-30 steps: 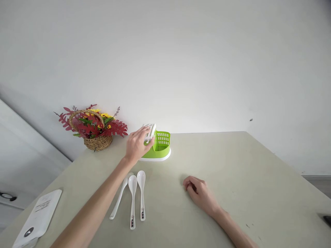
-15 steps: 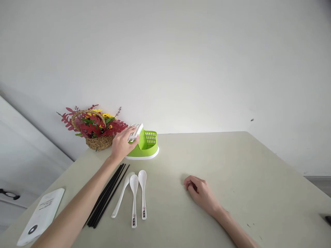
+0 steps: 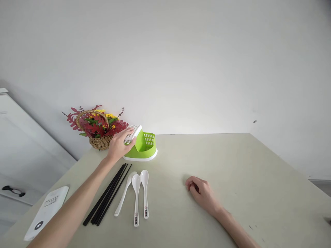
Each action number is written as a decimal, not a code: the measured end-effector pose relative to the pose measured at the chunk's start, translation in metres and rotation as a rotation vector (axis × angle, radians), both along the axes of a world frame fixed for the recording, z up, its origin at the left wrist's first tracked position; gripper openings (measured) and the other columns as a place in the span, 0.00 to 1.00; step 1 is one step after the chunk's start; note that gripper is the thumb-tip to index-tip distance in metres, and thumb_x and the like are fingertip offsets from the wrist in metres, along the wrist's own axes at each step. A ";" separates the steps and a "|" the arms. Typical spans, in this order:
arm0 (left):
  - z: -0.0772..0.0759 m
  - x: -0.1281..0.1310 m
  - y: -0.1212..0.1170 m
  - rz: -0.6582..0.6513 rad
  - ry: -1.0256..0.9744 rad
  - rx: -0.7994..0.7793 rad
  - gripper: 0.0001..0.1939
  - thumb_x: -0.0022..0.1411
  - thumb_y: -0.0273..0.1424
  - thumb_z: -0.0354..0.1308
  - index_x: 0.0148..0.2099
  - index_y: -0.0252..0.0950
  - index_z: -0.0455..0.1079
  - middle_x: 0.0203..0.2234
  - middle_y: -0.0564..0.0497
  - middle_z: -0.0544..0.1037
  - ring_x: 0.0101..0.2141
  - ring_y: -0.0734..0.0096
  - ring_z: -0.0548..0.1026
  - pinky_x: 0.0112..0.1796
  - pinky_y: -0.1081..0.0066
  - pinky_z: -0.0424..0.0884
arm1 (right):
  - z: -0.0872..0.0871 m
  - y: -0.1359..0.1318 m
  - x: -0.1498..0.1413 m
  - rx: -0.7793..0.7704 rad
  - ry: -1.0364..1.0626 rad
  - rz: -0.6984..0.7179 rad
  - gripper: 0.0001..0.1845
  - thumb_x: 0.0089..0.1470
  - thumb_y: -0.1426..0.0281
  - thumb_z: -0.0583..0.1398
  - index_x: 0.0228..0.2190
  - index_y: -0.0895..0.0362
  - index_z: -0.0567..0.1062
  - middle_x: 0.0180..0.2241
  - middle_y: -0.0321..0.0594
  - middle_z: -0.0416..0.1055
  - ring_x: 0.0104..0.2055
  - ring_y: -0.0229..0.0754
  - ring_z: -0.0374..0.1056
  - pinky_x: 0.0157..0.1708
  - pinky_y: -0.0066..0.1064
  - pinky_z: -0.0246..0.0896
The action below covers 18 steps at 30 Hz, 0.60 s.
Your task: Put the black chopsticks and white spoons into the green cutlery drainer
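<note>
A green cutlery holder with a white base and a slotted white top stands at the back of the table. My left hand is closed around its white top from the left side. Below that arm, several black chopsticks lie side by side. To their right are three white spoons: one turned face down, one in the middle and one at the right. My right hand rests on the table, fingers curled in, with nothing visible in it.
A wicker basket of red and yellow artificial flowers sits beside the holder, close to the wall. At the left table edge lies a white flat packet, partly behind my left forearm. A white cabinet with a dark handle stands left of the table.
My left hand has shifted the cutlery holder slightly to the left, toward the flower basket. The view has turned a little. My right hand stays in place.
</note>
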<state>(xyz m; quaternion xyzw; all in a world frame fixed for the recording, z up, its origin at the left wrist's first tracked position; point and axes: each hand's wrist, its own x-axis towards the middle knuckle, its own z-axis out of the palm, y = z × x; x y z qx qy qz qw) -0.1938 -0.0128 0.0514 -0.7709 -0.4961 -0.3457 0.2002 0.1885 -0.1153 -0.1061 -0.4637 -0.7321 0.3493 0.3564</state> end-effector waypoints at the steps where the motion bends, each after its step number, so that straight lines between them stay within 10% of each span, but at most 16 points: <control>1: 0.001 -0.001 -0.001 -0.003 0.006 -0.008 0.19 0.68 0.40 0.58 0.57 0.39 0.74 0.57 0.46 0.79 0.58 0.58 0.76 0.59 0.61 0.69 | 0.000 0.000 0.000 0.000 0.000 0.000 0.11 0.58 0.74 0.51 0.33 0.52 0.72 0.29 0.34 0.74 0.27 0.40 0.62 0.29 0.30 0.54; 12: -0.001 0.071 -0.051 0.011 -0.195 0.185 0.16 0.71 0.33 0.54 0.59 0.40 0.69 0.57 0.43 0.77 0.61 0.55 0.71 0.62 0.54 0.65 | -0.004 0.001 -0.002 0.026 0.012 0.000 0.11 0.57 0.73 0.51 0.33 0.53 0.73 0.28 0.35 0.73 0.27 0.40 0.63 0.29 0.30 0.55; 18: -0.039 0.148 -0.122 -0.246 -0.326 -0.363 0.10 0.74 0.34 0.50 0.48 0.43 0.73 0.39 0.48 0.80 0.41 0.64 0.78 0.46 0.65 0.74 | -0.001 0.000 -0.002 0.024 0.016 -0.004 0.11 0.57 0.73 0.51 0.32 0.53 0.73 0.28 0.35 0.73 0.27 0.40 0.64 0.29 0.30 0.56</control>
